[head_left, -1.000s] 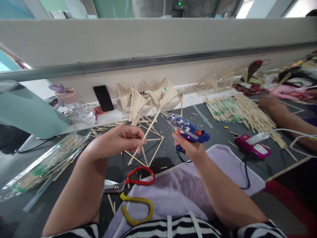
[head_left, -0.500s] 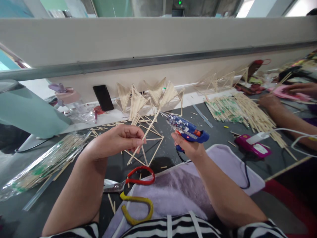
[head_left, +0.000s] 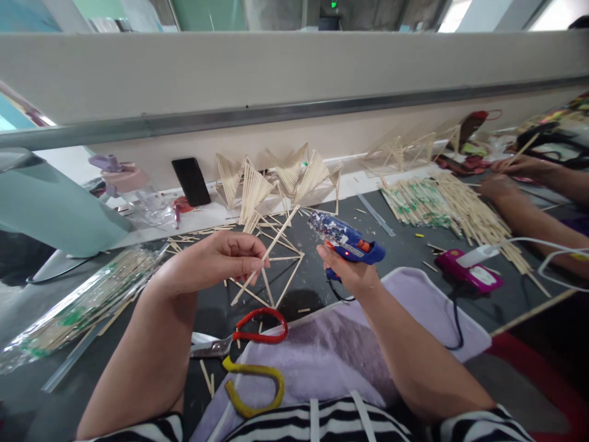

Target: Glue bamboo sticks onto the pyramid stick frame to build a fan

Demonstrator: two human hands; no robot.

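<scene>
My left hand (head_left: 239,258) pinches a thin wooden stick (head_left: 280,234), tilted with its upper end toward the back right. In my right hand (head_left: 347,267) is a blue glue gun (head_left: 346,238), a small red light glowing on its side. Its nozzle points at the stick's upper end; whether they touch I cannot tell. Beneath my left hand lies an open frame of glued sticks (head_left: 289,279) on the dark table. Scissors (head_left: 260,325) with one red and one yellow handle rest in front of it, partly on a lilac cloth (head_left: 331,350).
Fan-shaped stick structures (head_left: 276,184) stand at the back beside a black phone (head_left: 191,182). A bag of sticks (head_left: 87,301) lies left, near a mint-green container (head_left: 50,202). Stick bundles (head_left: 442,202) and a magenta power adapter (head_left: 467,270) lie right, near a co-worker's hands (head_left: 506,178).
The stick in my left hand has shifted slightly, its lower end a little further left. The glue gun has moved slightly left. At right, the co-worker's hands have moved.
</scene>
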